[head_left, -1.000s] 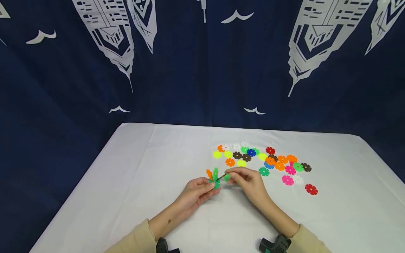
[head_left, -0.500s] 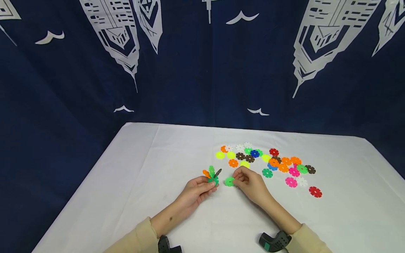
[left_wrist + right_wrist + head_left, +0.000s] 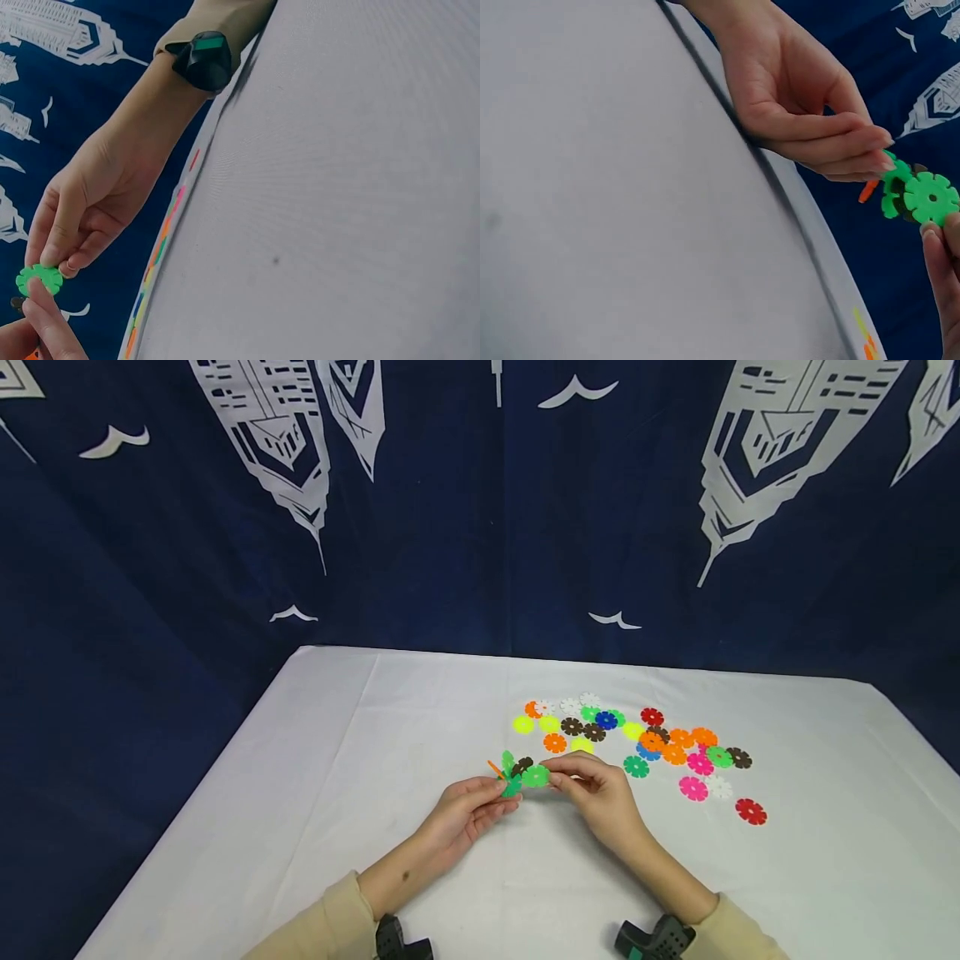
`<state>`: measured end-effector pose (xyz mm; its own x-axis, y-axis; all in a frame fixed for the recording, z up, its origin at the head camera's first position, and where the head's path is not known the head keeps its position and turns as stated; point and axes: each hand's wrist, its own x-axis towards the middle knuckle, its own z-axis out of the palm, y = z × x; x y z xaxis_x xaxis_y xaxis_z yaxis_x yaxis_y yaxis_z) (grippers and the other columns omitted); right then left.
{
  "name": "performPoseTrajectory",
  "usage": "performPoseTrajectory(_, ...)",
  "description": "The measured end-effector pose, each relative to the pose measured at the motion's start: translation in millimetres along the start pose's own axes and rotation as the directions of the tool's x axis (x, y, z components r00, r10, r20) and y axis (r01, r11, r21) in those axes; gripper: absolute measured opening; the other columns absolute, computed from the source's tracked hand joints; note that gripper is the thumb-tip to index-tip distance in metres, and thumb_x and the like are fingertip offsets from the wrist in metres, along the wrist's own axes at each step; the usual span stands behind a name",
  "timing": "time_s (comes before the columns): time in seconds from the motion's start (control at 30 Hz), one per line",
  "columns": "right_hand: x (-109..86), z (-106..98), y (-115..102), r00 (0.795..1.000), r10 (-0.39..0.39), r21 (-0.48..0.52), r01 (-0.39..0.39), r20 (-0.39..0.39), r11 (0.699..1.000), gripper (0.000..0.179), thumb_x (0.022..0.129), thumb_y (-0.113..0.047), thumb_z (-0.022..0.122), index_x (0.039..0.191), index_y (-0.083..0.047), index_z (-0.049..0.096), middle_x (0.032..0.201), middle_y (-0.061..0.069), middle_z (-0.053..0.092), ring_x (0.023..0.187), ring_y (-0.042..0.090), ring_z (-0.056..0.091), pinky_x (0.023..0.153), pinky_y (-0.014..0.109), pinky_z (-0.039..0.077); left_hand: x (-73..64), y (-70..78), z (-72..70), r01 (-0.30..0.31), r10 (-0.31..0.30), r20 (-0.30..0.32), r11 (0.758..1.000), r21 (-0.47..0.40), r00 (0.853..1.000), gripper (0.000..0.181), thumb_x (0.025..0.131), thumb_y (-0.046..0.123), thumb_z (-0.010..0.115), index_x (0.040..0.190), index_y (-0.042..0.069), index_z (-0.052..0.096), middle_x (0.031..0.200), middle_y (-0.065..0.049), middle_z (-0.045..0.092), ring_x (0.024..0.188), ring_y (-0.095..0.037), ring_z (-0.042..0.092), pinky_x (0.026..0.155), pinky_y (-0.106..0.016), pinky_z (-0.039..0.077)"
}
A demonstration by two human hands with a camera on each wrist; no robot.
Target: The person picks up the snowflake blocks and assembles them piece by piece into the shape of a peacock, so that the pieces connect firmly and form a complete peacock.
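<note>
My left hand (image 3: 467, 818) pinches a small cluster of notched plastic discs above the table. A dark green disc (image 3: 512, 786) forms its base, with an orange disc (image 3: 495, 769), a green one and a brown disc (image 3: 522, 766) standing out from it. Between the thumb and fingertips of my right hand (image 3: 600, 797) is a bright green disc (image 3: 536, 776), held by its edge against the cluster's right side. From the right wrist, this bright green disc (image 3: 931, 197) appears in front of the brown one. Whether their slots are joined cannot be told.
Many loose discs lie on the white tablecloth (image 3: 337, 827) beyond and right of my hands. A red disc (image 3: 751, 812) lies farthest right, with pink, white, orange and brown ones near it. Behind the table hangs a dark blue curtain (image 3: 450, 543).
My right hand first works at the brown disc on the cluster, then moves off holding the bright green disc. Now it has brought that disc leftward to the cluster, which has turned slightly.
</note>
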<state>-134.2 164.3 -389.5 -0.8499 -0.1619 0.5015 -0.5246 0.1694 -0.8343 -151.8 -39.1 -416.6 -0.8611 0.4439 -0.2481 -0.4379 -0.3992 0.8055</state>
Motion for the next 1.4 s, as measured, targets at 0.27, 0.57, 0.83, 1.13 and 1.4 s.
performPoseTrajectory(0.27, -7.1, 9.2, 8.7, 0.999, 0.044, -0.017, -0.045, -0.03, 0.999, 0.014, 0.08, 0.015, 0.064, 0.092, 0.007, 0.066, 0.085, 0.015, 0.065, 0.075, 0.018, 0.066, 0.068, 0.026, 0.054, 0.7, -1.0, 0.2, 0.015, -0.015, -0.009, 1.0, -0.006, 1.0, 0.005, 0.091, 0.003, 0.057, 0.093, -0.001, 0.06, 0.085, -0.01, 0.068, 0.078, -0.012, 0.066, 0.069, -0.014, 0.05)
performPoseTrajectory(0.57, -6.4, 10.5, -9.0, 0.997, -0.078, -0.102, 0.075, -0.022, 0.992, 0.015, 0.077, 0.021, 0.063, 0.085, 0.009, 0.064, 0.075, 0.019, 0.065, 0.067, 0.034, 0.065, 0.065, 0.023, 0.054, 1.0, -3.1, 2.3, -0.004, 0.004, -0.03, 1.0, 0.003, 1.0, 0.004, 0.09, 0.002, 0.057, 0.087, 0.001, 0.06, 0.081, -0.009, 0.067, 0.075, -0.011, 0.066, 0.067, -0.013, 0.05)
performPoseTrajectory(0.83, -8.1, 13.9, -3.5, 0.985, -0.173, -0.106, 0.171, -0.006, 0.98, 0.02, 0.073, 0.025, 0.064, 0.083, 0.008, 0.065, 0.072, 0.017, 0.065, 0.064, 0.029, 0.064, 0.063, 0.019, 0.052, -0.4, -3.3, 2.5, -0.021, 0.025, -0.044, 0.997, 0.08, 0.999, 0.004, 0.09, 0.003, 0.059, 0.087, 0.0, 0.061, 0.081, -0.01, 0.067, 0.075, -0.014, 0.066, 0.068, -0.015, 0.05)
performPoseTrajectory(1.13, -9.9, 16.2, 1.2, 0.972, -0.234, -0.116, 0.233, 0.004, 0.966, 0.024, 0.069, 0.027, 0.065, 0.079, 0.006, 0.065, 0.071, 0.016, 0.065, 0.062, 0.026, 0.063, 0.06, 0.017, 0.051, -1.6, -2.9, 0.8, -0.021, 0.028, -0.053, 0.991, 0.135, 0.998, 0.009, 0.09, -0.001, 0.057, 0.092, -0.01, 0.058, 0.077, -0.01, 0.066, 0.074, -0.015, 0.066, 0.068, -0.016, 0.051)
performPoseTrajectory(1.4, -11.3, 15.8, 2.5, 0.951, -0.308, -0.155, 0.306, 0.011, 0.939, 0.029, 0.064, 0.03, 0.066, 0.079, 0.005, 0.064, 0.071, 0.015, 0.065, 0.063, 0.023, 0.064, 0.061, 0.017, 0.051, -1.2, -3.2, 1.7, -0.019, 0.029, -0.057, 0.986, 0.167, 0.998, 0.003, 0.088, -0.002, 0.058, 0.087, -0.004, 0.06, 0.078, -0.013, 0.067, 0.076, -0.017, 0.067, 0.068, -0.016, 0.051)
